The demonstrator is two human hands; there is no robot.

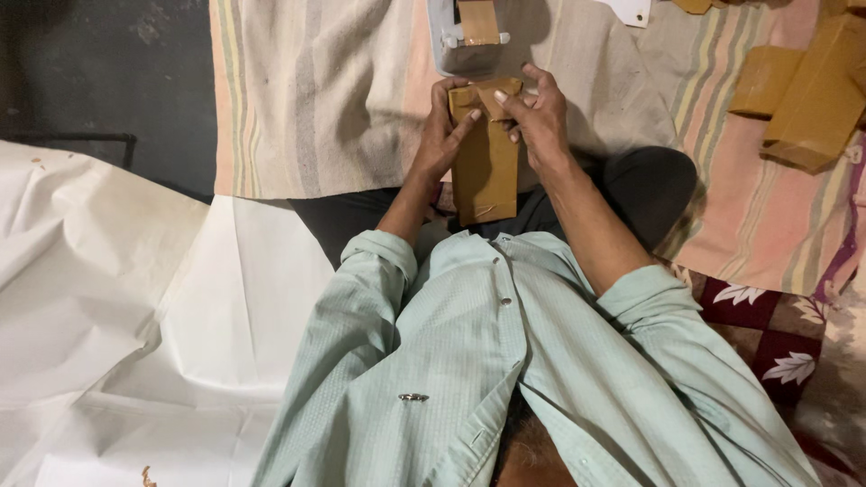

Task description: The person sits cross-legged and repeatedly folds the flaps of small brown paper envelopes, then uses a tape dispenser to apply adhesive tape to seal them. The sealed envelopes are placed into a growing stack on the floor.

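1. Brown paper packet (485, 167), tall and narrow, stands upright over the person's lap at the centre, held between both hands so its far end faces up for folding.
2. Left hand (439, 135) is closed around the packet's left edge, steadying it, forefinger laid across the front.
3. Right hand (539, 122) grips the right edge, fingertips pinching the folded top flap down.
4. Just beyond, a tape dispenser (467, 36) sits on the striped cloth (343, 90), within easy reach.
5. Far right, finished brown packets (807, 90) lie stacked aside. White sheets (108, 298) lie near left.
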